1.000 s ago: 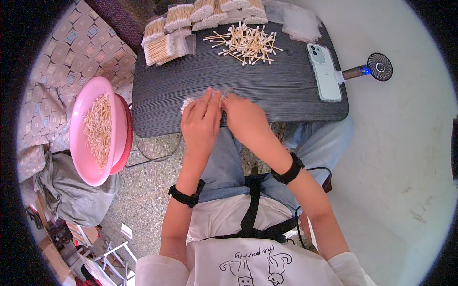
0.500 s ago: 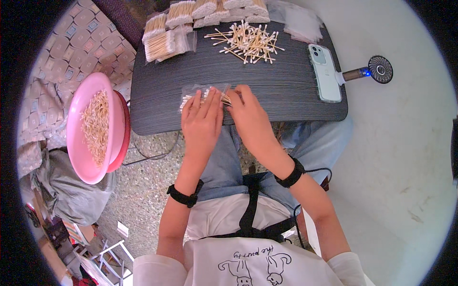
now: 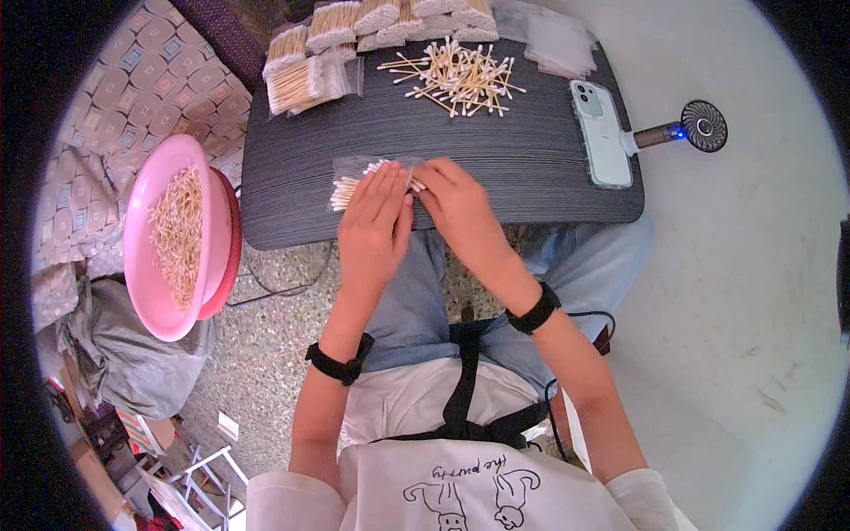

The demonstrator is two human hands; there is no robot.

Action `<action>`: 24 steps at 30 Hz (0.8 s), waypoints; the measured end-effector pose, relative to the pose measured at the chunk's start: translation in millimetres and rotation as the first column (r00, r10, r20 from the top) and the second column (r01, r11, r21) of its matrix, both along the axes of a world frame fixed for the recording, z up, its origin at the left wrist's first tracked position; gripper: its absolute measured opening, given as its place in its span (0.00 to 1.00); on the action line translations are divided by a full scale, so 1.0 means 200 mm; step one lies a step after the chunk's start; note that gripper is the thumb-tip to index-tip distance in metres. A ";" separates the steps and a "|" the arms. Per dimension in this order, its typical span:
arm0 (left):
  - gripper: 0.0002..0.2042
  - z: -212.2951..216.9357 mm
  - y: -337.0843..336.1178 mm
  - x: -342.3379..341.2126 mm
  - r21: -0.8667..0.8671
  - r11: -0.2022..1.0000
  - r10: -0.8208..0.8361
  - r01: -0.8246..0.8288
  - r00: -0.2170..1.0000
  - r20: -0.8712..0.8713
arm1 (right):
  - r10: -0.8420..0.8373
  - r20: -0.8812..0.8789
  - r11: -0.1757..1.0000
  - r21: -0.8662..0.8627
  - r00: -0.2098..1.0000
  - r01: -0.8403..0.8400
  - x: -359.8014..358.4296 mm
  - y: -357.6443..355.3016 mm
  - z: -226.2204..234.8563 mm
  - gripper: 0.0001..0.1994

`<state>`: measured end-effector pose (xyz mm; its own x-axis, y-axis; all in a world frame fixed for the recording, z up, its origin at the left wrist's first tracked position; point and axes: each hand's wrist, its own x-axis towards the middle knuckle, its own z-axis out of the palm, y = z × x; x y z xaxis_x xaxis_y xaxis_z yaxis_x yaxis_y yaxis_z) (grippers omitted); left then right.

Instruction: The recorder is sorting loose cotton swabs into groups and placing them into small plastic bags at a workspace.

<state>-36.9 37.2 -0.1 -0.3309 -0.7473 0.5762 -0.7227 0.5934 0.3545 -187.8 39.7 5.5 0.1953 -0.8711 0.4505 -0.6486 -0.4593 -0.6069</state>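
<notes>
Mid-batch: left hand (image 3: 376, 221) flat on, right hand (image 3: 456, 205) pinching the half-filled clear bag of cotton swabs (image 3: 363, 177) at frame centre; filled packs (image 3: 310, 80) stacked upper left, loose pile (image 3: 460, 75) unbagged.

My dark grey table (image 3: 496, 155) carries a clear bag of cotton swabs (image 3: 363, 181) under my 2 hands at its near edge, a loose pile of swabs (image 3: 460, 78) farther back, filled packets (image 3: 310, 75) at the far left, empty bags (image 3: 553, 40) and a phone (image 3: 602, 133) on the right.
</notes>
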 end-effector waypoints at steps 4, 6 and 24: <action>0.17 0.00 0.00 0.00 0.001 1.000 -0.003 0.003 0.999 -0.032 | -0.005 0.346 0.978 0.196 0.938 -0.067 -0.05 0.00 0.08 0.16; 0.17 0.00 -0.01 -0.02 -0.020 1.000 0.007 -0.008 0.999 -0.053 | -0.060 0.391 0.978 0.206 0.918 -0.023 -0.06 0.00 0.08 0.16; 0.11 0.02 -0.06 -0.09 0.131 0.981 0.169 -0.142 0.960 -0.225 | 0.020 0.210 1.000 -0.019 0.977 -0.016 -0.05 -0.08 0.02 0.03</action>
<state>-55.6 25.1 3.9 -0.0716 -0.8433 0.5326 -0.6918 0.4267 0.5826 -197.8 23.7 9.4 0.1103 -0.8603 0.4978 -0.4987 -0.4811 -0.7210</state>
